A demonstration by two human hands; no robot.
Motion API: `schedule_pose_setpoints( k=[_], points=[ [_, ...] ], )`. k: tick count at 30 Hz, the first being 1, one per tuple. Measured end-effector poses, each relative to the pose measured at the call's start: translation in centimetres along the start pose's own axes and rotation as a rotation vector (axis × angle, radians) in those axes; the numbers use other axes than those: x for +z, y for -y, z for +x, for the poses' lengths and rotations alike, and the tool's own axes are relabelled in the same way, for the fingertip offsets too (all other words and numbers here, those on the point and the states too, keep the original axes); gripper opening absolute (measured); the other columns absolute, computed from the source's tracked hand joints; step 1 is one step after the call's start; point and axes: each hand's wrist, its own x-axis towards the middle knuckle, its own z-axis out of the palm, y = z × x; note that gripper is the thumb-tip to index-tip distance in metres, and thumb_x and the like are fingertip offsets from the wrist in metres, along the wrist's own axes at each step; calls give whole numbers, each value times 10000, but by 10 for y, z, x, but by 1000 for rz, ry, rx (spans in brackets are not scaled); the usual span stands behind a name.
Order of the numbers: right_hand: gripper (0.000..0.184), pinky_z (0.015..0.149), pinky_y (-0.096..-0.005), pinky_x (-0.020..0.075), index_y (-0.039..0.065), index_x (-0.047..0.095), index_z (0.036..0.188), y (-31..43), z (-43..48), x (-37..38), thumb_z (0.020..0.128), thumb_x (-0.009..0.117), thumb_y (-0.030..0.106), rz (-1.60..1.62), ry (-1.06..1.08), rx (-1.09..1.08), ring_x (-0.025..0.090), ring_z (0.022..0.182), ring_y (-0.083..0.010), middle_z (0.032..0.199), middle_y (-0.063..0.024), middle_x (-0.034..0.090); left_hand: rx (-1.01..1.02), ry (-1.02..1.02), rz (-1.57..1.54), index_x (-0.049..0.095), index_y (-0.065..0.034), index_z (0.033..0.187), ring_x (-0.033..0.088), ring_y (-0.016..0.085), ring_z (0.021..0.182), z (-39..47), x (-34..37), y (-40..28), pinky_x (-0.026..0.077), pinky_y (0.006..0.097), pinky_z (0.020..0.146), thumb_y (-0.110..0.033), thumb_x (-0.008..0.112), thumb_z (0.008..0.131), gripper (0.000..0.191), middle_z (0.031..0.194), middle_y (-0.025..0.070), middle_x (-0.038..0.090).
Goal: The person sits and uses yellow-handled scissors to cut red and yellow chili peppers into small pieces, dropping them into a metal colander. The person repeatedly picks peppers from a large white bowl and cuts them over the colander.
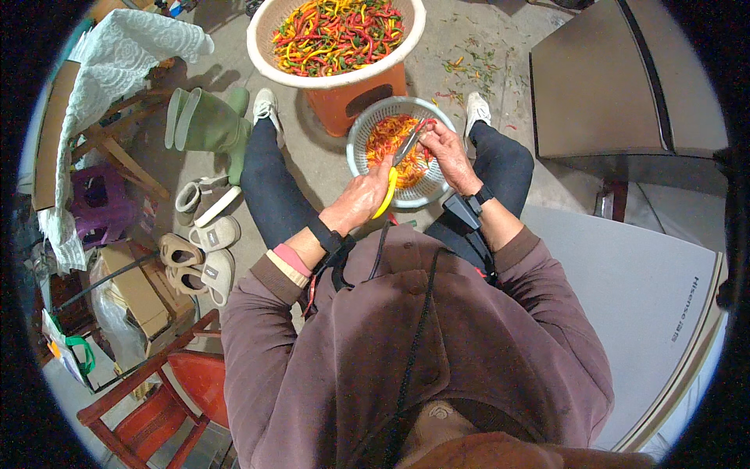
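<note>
My left hand (362,196) grips a pair of scissors with yellow handles (385,196). The metal blades (408,143) reach up and right towards my right hand (445,151). Pinched in the fingers of that hand is a red chili pepper (429,125), close to the blade tips. Both hands are over a light grey-blue plastic colander (360,126) on the floor between my legs. Inside it lie many orange and red chili pieces (391,133). My fingers and the scissors hide part of the heap.
A wide pale basin (256,50) heaped with red, yellow and green chilies (337,38) rests on an orange plastic stool (334,108). Green scraps (477,64) litter the floor. Green rubber boots (205,126) and slippers (218,275) stand left; a grey appliance (592,88) stands right.
</note>
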Motion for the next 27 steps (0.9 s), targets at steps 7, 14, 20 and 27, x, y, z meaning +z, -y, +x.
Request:
schedule_pose_setpoints(
  k=[7,14,20,27],
  points=[
    [137,590,-185,428,60,533,1035,-17,1,5,955,500,166,2,-5,-10,532,671,-49,802,15,567,89,-100,-13,236,101,1348,597,434,911,-5,15,12,496,461,772,-68,393,895,509,1042,318,559],
    [145,535,-156,383,87,554,1023,-17,2,3,958,475,189,-22,3,56,487,627,-23,792,31,564,59,-64,23,224,78,1359,588,433,955,-6,17,12,485,463,806,-84,416,895,527,1061,309,562],
    [109,521,-142,311,84,551,986,-3,0,-1,952,466,144,125,69,189,392,580,-2,726,78,485,96,-41,79,226,58,1368,593,429,957,-3,12,20,501,455,784,-79,422,894,531,1110,315,546],
    [81,483,-157,275,82,533,965,-11,-1,-2,945,531,160,131,48,178,349,555,0,724,70,489,160,-78,-56,191,-2,1409,596,441,934,-12,13,23,490,463,790,-20,421,883,574,1068,314,561]
  ],
)
